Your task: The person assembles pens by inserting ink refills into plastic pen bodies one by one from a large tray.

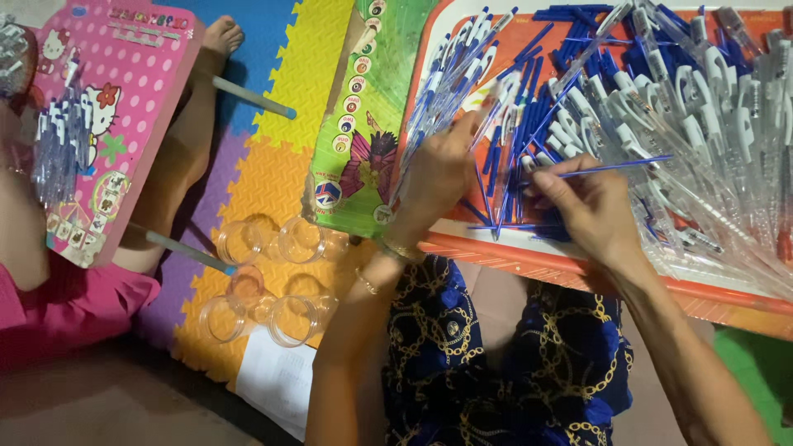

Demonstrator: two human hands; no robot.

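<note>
Blue refill (615, 168) sits pinched in your right hand (591, 206), its long axis running rightward from the fingertips over the orange tray (578, 264); beyond, your left hand (438, 177) grips a bundle of pens (454, 74), pointing up-right

Tabletop (578, 263): crowded with clear pen barrels (710, 124) and blue refills (529, 107).
Free room: narrow strip along near edge.
Floor left: plastic cups (273, 281) obstruct.
</note>
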